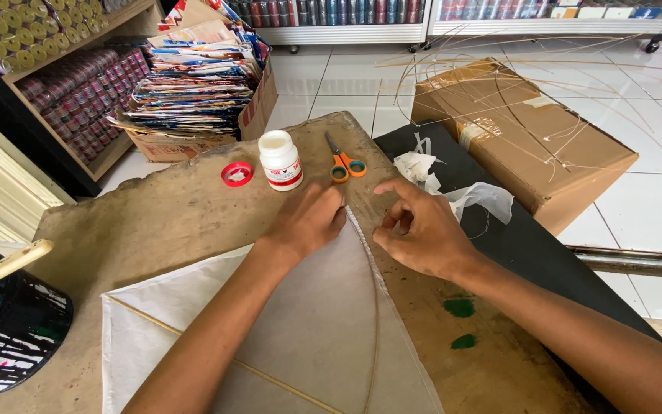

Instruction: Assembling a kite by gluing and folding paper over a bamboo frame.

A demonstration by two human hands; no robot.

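A shop: stocked shelves (78, 84), tiled floor (653, 192), boxed goods (193, 84)

We have only one view: our head camera looks steeply down, close above the table (155, 222).

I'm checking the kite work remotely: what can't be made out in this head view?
- Tip of the white kite paper: hidden under the left hand.
- Kite's lower part: cut off by the bottom edge.
- Right hand fingertips: curled under, so any grip is hidden.
- White bottle contents: opaque wall.
- Scissors blades: too thin to judge.
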